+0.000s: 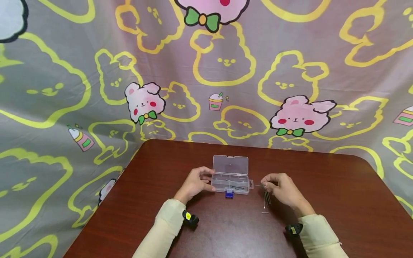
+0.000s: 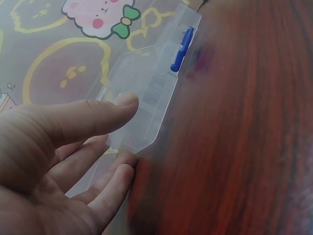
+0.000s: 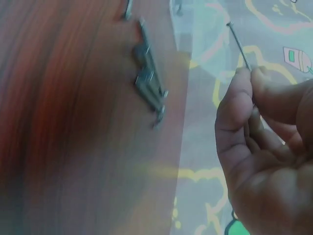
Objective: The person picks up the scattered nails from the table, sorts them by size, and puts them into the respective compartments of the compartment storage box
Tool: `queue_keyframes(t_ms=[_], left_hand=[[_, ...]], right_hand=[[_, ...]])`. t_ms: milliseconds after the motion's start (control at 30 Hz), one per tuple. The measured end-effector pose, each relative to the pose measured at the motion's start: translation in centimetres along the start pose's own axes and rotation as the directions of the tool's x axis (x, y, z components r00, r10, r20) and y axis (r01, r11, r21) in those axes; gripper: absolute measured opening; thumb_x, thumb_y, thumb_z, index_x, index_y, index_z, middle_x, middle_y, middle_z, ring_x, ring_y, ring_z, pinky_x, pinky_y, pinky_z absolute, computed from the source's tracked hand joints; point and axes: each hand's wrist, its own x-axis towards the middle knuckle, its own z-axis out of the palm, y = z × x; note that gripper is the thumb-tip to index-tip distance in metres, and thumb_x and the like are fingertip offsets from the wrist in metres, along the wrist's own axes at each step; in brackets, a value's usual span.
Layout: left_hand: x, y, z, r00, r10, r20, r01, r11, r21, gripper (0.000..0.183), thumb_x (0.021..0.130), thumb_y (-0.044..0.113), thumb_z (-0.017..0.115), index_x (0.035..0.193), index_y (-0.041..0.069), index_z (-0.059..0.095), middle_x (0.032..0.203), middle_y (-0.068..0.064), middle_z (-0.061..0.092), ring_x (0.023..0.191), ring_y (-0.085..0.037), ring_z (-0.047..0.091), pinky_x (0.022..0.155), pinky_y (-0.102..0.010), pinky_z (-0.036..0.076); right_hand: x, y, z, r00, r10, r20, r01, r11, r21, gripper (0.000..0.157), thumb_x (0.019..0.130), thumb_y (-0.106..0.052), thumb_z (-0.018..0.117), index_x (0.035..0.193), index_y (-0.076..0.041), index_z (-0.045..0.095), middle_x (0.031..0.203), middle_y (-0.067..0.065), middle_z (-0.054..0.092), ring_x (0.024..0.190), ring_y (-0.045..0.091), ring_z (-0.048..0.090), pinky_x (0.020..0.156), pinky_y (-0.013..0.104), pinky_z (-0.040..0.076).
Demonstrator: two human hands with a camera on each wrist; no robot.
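A clear plastic compartment box [image 1: 214,192] lies on the table with its lid [image 1: 230,165] raised at the back and a blue latch [image 1: 229,194] at the front. Several thin nails [image 1: 237,187] lie inside. My left hand [image 1: 195,182] holds the box's left end, thumb at the front corner and fingers farther back. Between thumb and forefinger, my right hand [image 1: 284,188] pinches a long thin nail [image 3: 239,46], its small head pointing away from the fingertips. Below that hand lies a small bunch of nails [image 3: 149,78] on the wood.
The brown wooden table [image 1: 226,229] runs back to a hanging cloth [image 1: 180,71] printed with cartoon animals. One nail [image 1: 265,213] lies apart from the bunch, nearer the front. A hang tab [image 1: 251,184] sticks out from the box's right end.
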Motion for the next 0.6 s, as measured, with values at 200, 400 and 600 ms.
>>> queue_keyframes(t_ms=[200, 400, 600], left_hand=[[0.0, 0.1, -0.2, 1.000, 0.008, -0.001, -0.008, 1.000, 0.014, 0.055, 0.064, -0.012, 0.089, 0.114, -0.001, 0.069, 0.125, -0.012, 0.067, 0.102, -0.032, 0.064, 0.095, -0.046, 0.051], [0.0, 0.1, -0.2, 1.000, 0.008, 0.001, -0.008, 1.000, 0.014, 0.054, 0.064, -0.013, 0.089, 0.114, -0.002, 0.069, 0.125, -0.012, 0.067, 0.102, -0.031, 0.064, 0.095, -0.045, 0.051], [-0.1, 0.0, -0.1, 1.000, 0.010, 0.001, -0.010, 1.000, 0.015, 0.055, 0.065, -0.012, 0.088, 0.115, -0.003, 0.068, 0.126, -0.013, 0.066, 0.103, -0.031, 0.064, 0.096, -0.045, 0.051]], right_hand=[[0.7, -1.1, 1.5, 0.997, 0.072, -0.041, -0.071, 0.997, 0.033, 0.010, 0.095, 0.006, 0.063, 0.096, 0.004, 0.073, 0.077, 0.010, 0.067, 0.068, 0.021, 0.061, 0.056, 0.028, 0.053], [1.4, -2.0, 2.8, 0.992, 0.107, -0.066, -0.109, 0.993, -0.032, 0.012, 0.094, 0.005, 0.064, 0.091, 0.001, 0.074, 0.077, 0.008, 0.068, 0.068, 0.017, 0.061, 0.056, 0.028, 0.050], [1.9, -2.3, 3.7, 0.992, 0.099, -0.080, -0.106, 0.991, -0.080, 0.012, 0.094, 0.004, 0.064, 0.089, -0.002, 0.075, 0.076, 0.004, 0.069, 0.068, 0.016, 0.059, 0.056, 0.030, 0.047]])
